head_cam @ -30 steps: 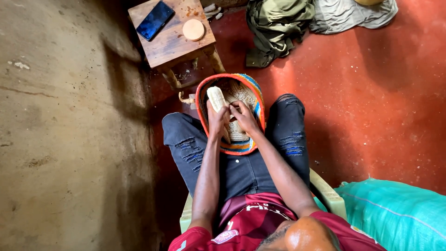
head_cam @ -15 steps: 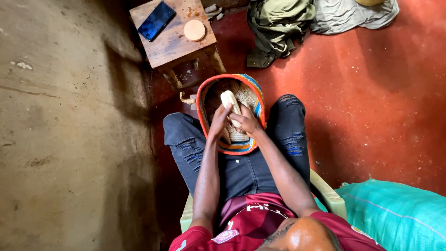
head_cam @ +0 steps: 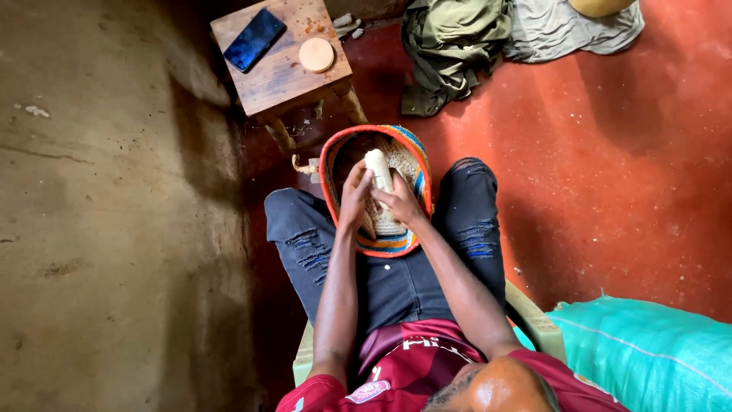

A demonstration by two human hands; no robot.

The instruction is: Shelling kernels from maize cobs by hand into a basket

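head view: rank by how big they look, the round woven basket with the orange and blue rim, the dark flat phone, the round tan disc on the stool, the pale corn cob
1. Round woven basket with the orange and blue rim
2. Dark flat phone
3. Pale corn cob, partly hidden by the hands, so it is close to the phone and unsure
4. Round tan disc

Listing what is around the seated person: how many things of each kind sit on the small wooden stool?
Dark flat phone: 1
Round pale wooden disc: 1
Total on the small wooden stool: 2
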